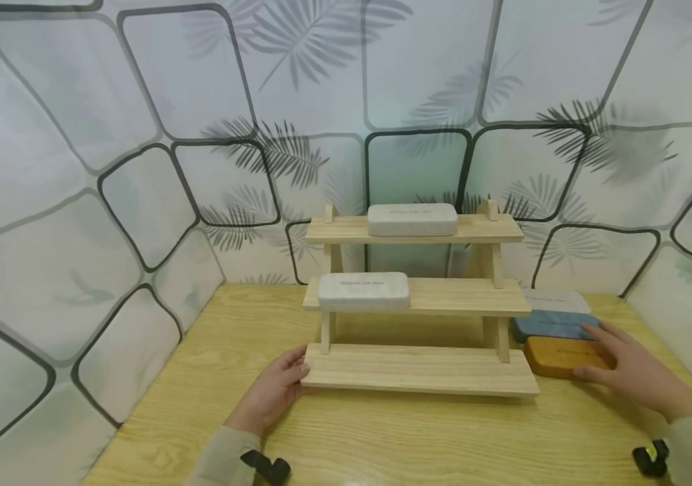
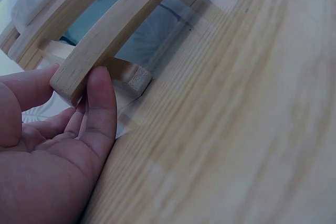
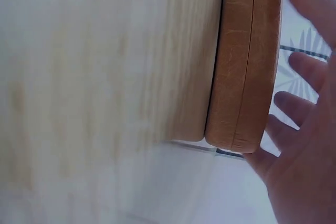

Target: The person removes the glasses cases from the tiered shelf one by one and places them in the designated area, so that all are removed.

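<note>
A three-tier wooden display shelf (image 1: pixel 418 370) stands on the table. My left hand (image 1: pixel 269 391) pinches the left end of its bottom board (image 2: pixel 110 35) between thumb and fingers. On the right, my right hand (image 1: pixel 640 368) reaches over an orange-brown glasses case (image 1: pixel 555 356) with spread, relaxed fingers. In the right wrist view the case (image 3: pixel 244 66) lies flat on the table, its seam facing the camera. Behind it lie a blue glasses case (image 1: pixel 552 325), near my fingertips, and a white one (image 1: pixel 555 301). White glasses cases rest on the top tier (image 1: pixel 412 223) and the middle tier's left half (image 1: pixel 364 291).
The light wood table (image 1: pixel 382 439) runs back to a wall covering (image 1: pixel 321 81) with leaf and rounded-frame patterns. More of that covering closes in the left and right sides. Each wrist wears a small black camera mount (image 1: pixel 269 467).
</note>
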`<action>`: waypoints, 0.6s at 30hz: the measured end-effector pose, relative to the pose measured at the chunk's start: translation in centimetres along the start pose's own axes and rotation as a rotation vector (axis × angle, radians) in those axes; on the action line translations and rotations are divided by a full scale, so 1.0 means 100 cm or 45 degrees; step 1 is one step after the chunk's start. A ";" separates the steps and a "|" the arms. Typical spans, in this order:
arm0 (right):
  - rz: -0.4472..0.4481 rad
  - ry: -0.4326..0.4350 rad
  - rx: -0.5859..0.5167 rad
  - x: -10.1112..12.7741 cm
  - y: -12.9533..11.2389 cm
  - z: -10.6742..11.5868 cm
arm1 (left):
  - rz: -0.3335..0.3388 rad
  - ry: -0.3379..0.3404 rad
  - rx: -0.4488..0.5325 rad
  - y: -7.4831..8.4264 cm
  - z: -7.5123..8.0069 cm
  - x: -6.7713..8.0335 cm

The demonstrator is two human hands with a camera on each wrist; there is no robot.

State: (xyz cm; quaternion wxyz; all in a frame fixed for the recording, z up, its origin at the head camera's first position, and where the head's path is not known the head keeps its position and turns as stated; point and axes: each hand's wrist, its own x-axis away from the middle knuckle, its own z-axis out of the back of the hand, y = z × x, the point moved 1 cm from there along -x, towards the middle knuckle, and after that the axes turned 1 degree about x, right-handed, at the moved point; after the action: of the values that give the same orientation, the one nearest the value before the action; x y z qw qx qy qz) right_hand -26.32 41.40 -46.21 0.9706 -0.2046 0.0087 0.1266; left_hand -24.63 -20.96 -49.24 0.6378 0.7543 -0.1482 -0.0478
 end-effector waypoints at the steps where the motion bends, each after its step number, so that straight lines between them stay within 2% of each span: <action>1: 0.009 0.008 -0.011 0.000 -0.002 0.001 | 0.002 0.001 -0.002 0.000 0.000 0.000; 8: 0.065 0.086 -0.043 -0.002 -0.019 0.009 | -0.001 0.001 -0.002 -0.001 0.001 -0.002; 18: 0.114 0.188 -0.071 -0.003 -0.057 0.026 | -0.013 -0.013 0.009 0.000 -0.001 0.000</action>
State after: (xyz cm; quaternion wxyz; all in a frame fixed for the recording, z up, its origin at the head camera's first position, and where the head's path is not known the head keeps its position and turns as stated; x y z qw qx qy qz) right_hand -25.31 37.35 -41.56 0.9546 -0.2396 0.0858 0.1545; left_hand -24.61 -20.81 -49.27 0.6343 0.7569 -0.1479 -0.0545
